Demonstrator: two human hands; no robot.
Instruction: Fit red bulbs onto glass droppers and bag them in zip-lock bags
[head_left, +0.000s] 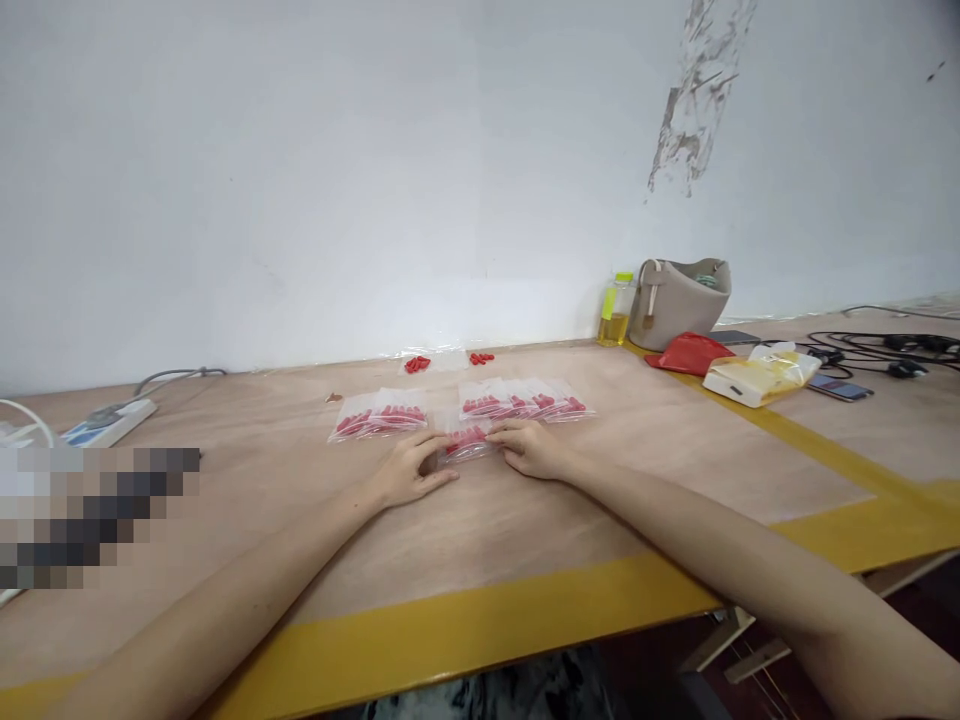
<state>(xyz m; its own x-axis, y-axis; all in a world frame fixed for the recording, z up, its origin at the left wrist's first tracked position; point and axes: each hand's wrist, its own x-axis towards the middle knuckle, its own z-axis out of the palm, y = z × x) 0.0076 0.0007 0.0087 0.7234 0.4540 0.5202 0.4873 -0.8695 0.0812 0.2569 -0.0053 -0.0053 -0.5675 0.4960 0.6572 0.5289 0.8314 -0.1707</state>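
Note:
In the middle of the table lies a small clear plastic zip bag (469,441) with several red pieces in it. My left hand (412,467) touches its left edge with the fingertips, and the thumb is spread away on the table. At the bag's right edge rest the fingers of my right hand (531,448), stretched out, with the thumb apart below them. Just beyond, similar filled bags lie overlapped in a left group (401,410) and a right group (514,399). Exact shapes of the red pieces are too small to make out.
Loose red pieces (417,365) lie on clear plastic by the wall, with a smaller pile (481,358) beside them. A power strip (112,423) is at left. Rightward stand a bottle (614,312) and grey bag (679,305), near a tissue pack (761,377), phone (840,388) and black cables (911,345).

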